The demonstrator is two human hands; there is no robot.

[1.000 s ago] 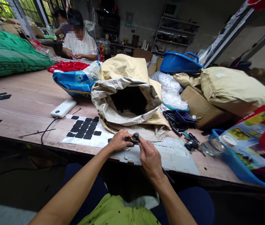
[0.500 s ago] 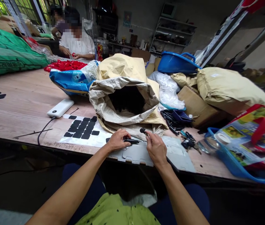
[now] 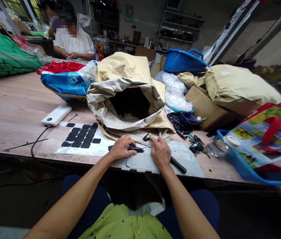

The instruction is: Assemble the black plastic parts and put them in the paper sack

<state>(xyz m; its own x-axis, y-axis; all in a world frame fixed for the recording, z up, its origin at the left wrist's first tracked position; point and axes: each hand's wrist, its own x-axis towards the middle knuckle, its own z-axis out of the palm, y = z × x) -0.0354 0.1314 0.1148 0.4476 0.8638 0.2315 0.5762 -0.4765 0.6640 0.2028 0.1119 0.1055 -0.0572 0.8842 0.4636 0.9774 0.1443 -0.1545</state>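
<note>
Before the sack (image 3: 126, 124), left grip (image 3: 121, 147) pinches black part (image 3: 136, 149), right grip (image 3: 160, 153) clasps hammer (image 3: 178, 165); brace part, fingertips clear.

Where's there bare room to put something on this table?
Widest is the bare wood between the green sack and white power bank. A smaller patch lies between the grey board and the lower blue basin, in front of the clear bottle. Crowded: around the open sack, plus the black parts, plastic bags and cardboard box rightward.
</note>
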